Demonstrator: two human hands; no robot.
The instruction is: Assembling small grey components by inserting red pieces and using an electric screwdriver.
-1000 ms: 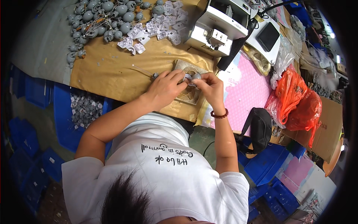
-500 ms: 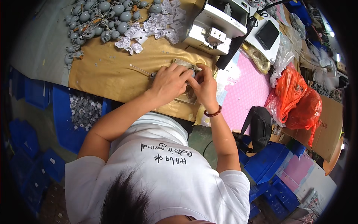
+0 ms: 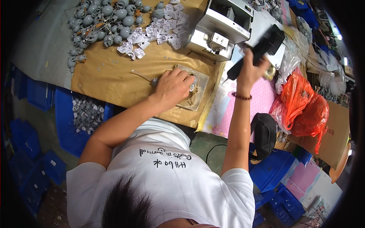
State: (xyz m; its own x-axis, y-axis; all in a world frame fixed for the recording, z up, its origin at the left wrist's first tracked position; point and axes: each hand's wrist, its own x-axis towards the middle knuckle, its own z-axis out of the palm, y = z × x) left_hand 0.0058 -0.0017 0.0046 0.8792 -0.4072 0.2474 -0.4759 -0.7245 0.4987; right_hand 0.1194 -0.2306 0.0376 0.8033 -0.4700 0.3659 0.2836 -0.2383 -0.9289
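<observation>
My left hand (image 3: 173, 86) is closed over a small grey rounded part (image 3: 195, 79), pressed down on a square block-like plate (image 3: 201, 93). Its fingertips hide much of the part. A thin pale stem (image 3: 141, 75) sticks out to the left from beside the knuckles. Off to the right, my raised right hand (image 3: 251, 72) is on a long black tool, seemingly an electric screwdriver (image 3: 237, 69), its thin tip slanting down toward the left. Motion blurs the fingers somewhat.
Grey ball-shaped parts with wires (image 3: 108, 19) and white plastic brackets (image 3: 163, 30) lie at the back left. A white machine (image 3: 218, 28) stands beyond my hands. Red plastic bags (image 3: 296, 95) and a black pouch (image 3: 265, 131) are at right; a blue bin (image 3: 64, 117) is at left.
My right hand has left the grey part and moved right and away from me to the black tool, which has tilted and shifted. My left hand stays on the part.
</observation>
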